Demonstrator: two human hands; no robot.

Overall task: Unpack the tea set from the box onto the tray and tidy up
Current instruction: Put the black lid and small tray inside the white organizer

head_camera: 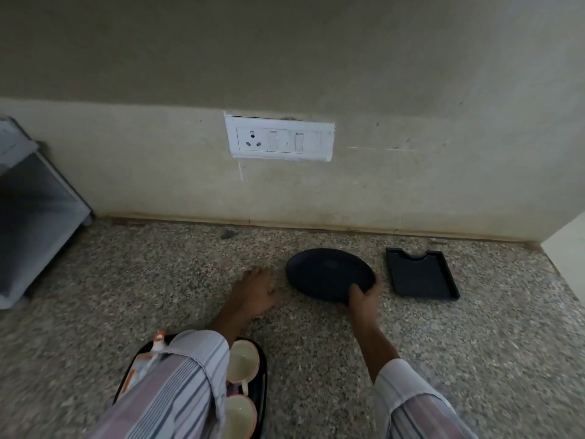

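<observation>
A dark oval plate [326,272] is tilted just above the speckled stone counter, and my right hand [364,297] grips its near right rim. My left hand [254,291] rests on the counter just left of the plate, fingers loosely curled with nothing in them. Near the bottom edge a black tray [262,372] carries two cream cups [242,359] [239,415] with pinkish handles. My striped left sleeve covers most of the tray. A white and orange packet [155,350] pokes out on the tray's left side.
A small black rectangular tray [421,275] with a notched far rim lies right of the plate. A grey appliance [34,213] stands at the far left. A white switch and socket panel [278,141] is on the wall behind. A side wall edge [566,248] closes the right.
</observation>
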